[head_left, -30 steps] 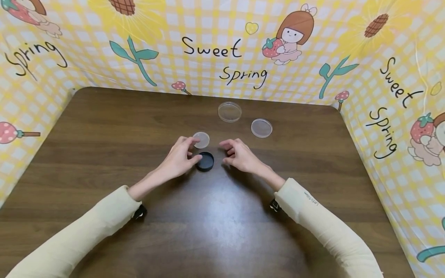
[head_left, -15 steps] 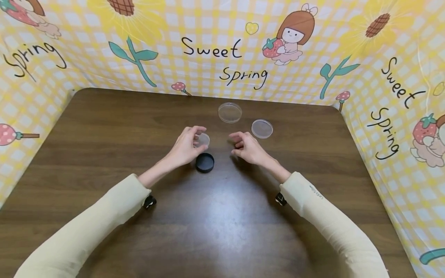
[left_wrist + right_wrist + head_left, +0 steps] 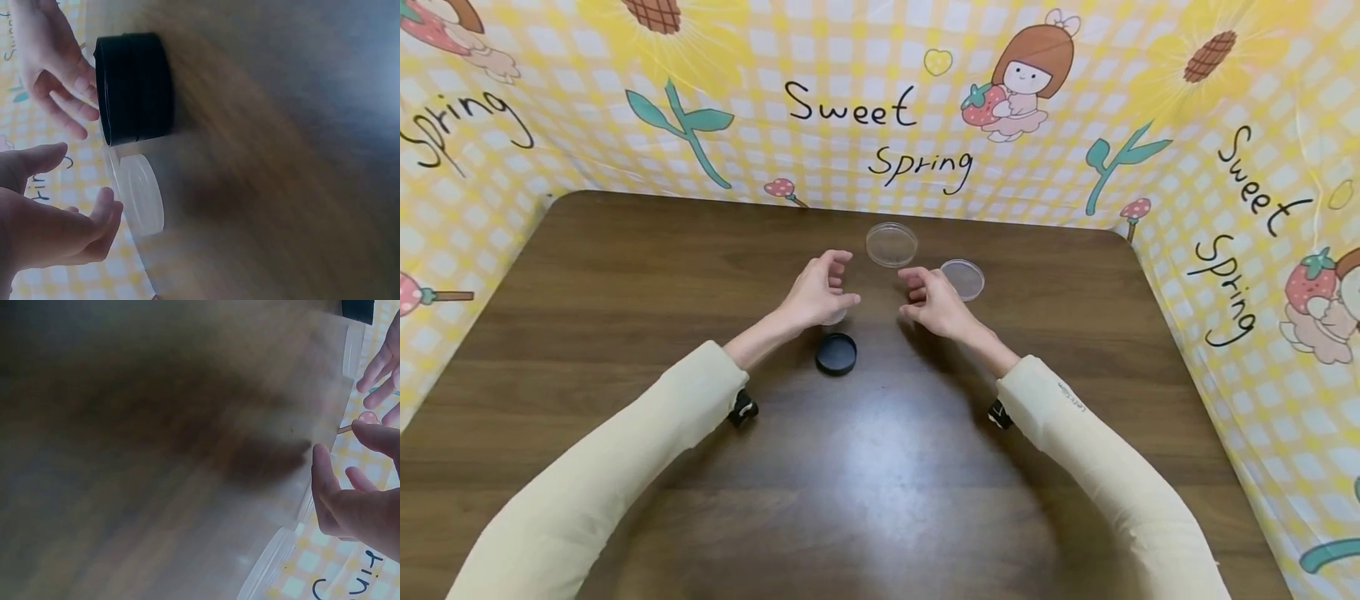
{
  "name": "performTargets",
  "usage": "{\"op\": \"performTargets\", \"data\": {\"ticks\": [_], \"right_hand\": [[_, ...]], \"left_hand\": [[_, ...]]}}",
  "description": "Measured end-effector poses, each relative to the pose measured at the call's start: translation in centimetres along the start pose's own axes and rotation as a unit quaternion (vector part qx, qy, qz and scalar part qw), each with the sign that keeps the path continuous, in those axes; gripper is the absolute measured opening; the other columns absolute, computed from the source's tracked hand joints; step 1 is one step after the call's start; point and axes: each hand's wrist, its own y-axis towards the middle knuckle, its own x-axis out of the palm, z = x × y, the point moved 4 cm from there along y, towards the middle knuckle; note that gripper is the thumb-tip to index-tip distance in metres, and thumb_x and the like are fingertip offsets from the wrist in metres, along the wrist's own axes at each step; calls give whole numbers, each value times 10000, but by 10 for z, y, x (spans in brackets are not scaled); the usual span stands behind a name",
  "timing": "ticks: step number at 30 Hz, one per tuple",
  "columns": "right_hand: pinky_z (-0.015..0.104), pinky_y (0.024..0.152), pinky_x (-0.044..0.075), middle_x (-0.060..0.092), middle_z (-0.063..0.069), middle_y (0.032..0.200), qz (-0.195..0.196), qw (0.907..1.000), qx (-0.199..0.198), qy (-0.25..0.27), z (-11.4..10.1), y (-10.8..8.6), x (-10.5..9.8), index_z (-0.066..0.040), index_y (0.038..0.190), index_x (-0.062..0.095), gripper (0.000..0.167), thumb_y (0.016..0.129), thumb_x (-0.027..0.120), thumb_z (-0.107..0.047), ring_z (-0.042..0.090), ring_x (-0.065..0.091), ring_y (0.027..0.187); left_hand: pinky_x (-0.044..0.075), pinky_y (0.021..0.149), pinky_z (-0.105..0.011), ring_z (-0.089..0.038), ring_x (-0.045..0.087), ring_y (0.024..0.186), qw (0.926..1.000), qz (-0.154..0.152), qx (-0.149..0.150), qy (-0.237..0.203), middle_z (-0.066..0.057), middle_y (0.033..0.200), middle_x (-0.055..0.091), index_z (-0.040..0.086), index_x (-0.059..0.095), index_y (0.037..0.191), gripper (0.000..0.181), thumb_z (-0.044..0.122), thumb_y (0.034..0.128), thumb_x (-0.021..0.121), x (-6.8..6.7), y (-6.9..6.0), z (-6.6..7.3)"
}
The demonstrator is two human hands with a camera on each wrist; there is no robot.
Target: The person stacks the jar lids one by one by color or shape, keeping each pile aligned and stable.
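Observation:
My left hand (image 3: 820, 290) hovers over a small frosted round lid (image 3: 833, 318), mostly hidden beneath it in the head view. Its fingers are loosely bent and grasp nothing. The left wrist view shows that frosted lid (image 3: 142, 195) beside a black round container (image 3: 136, 90). The black container (image 3: 836, 355) sits just nearer the person. Across from it, my right hand (image 3: 938, 307) hangs above the table with thumb and fingers apart, holding nothing. Just behind the right hand lies a clear shallow round dish (image 3: 968, 282), partly covered by the hand. A larger clear round dish (image 3: 891, 245) lies farther back.
The brown wood-grain table (image 3: 880, 483) has a bright glare patch near its middle. A yellow checked cloth (image 3: 737, 50) with printed figures stands behind and along both sides. In the right wrist view a clear dish rim (image 3: 269, 562) shows near the table edge.
My left hand has moved forward, away from the black container and over the frosted lid. My right hand has moved slightly forward and right, toward the nearer clear dish.

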Motion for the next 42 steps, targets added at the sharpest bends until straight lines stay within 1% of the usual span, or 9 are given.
{"op": "performTargets", "data": {"ticks": [4, 9, 12, 20, 24, 28, 35, 38, 42], "right_hand": [[335, 896, 501, 408, 263, 1246, 153, 9998, -1, 143, -2, 9, -3, 54, 1361, 448, 592, 824, 695, 80, 377, 550, 1085], [348, 915, 484, 411, 251, 1256, 291, 9993, 225, 70, -1, 21, -11, 25, 1391, 421, 616, 842, 700, 29, 357, 543, 1102], [365, 925, 474, 418, 241, 1271, 377, 9986, 379, 28, 1, 28, -17, 9, 1407, 406, 635, 849, 708, -2, 346, 537, 1114], [366, 952, 461, 365, 229, 1321, 469, 9970, 576, 206, 10, 46, -23, -2, 1433, 372, 640, 867, 669, 37, 354, 505, 1159], [364, 955, 454, 328, 242, 1344, 511, 9956, 698, 352, 16, 55, -27, -6, 1446, 359, 667, 859, 667, 57, 367, 472, 1186], [374, 951, 450, 303, 261, 1359, 409, 9964, 716, 192, 21, 65, -35, -10, 1455, 350, 698, 847, 692, 26, 381, 454, 1194], [376, 962, 441, 298, 279, 1374, -144, 9976, 483, -479, 23, 78, -39, 2, 1471, 310, 738, 853, 713, -43, 365, 484, 1195], [364, 955, 439, 322, 265, 1357, -196, 9967, 562, -549, 25, 82, -36, -2, 1475, 304, 755, 849, 724, -59, 343, 491, 1186], [357, 957, 436, 368, 256, 1341, -186, 9965, 673, -468, 29, 89, -32, 1, 1477, 301, 777, 835, 735, -40, 328, 476, 1192]], "left_hand": [[437, 980, -410, -395, 491, 1159, 9998, 53, -173, -6, -276, 1299, 407, -2, 387, 1409, 674, 8, 822, 719, 3, 13, 2], [410, 977, -429, -360, 473, 1153, 9981, 179, -570, 124, -260, 1331, 390, 42, 310, 1466, 769, 47, 822, 731, 6, 29, 3], [409, 958, -431, -343, 456, 1145, 9976, 246, -603, 249, -259, 1345, 384, 55, 280, 1484, 819, 52, 810, 745, 7, 39, 4], [361, 1028, -440, -336, 377, 1276, 9963, 229, -778, 295, -239, 1376, 373, 88, 261, 1491, 866, 85, 794, 775, 11, 65, -6], [370, 1021, -423, -334, 381, 1266, 9963, 242, -684, 470, -238, 1370, 367, 79, 291, 1479, 865, 64, 772, 790, 15, 78, -6], [368, 1021, -428, -346, 355, 1273, 9960, 251, -625, 586, -232, 1380, 351, 81, 298, 1475, 884, 56, 753, 808, 15, 88, -6], [370, 1005, -414, -352, 377, 1213, 9947, 175, -559, 850, -231, 1339, 371, 53, 330, 1460, 864, 36, 741, 811, 12, 99, -9], [373, 1003, -405, -349, 391, 1206, 9945, 76, -464, 937, -234, 1326, 371, 39, 338, 1455, 869, 38, 731, 819, 14, 103, -8], [336, 1038, -436, -383, 337, 1260, 9932, 16, -391, 1095, -242, 1369, 350, 21, 333, 1454, 888, 38, 718, 831, 17, 107, -6]]}}
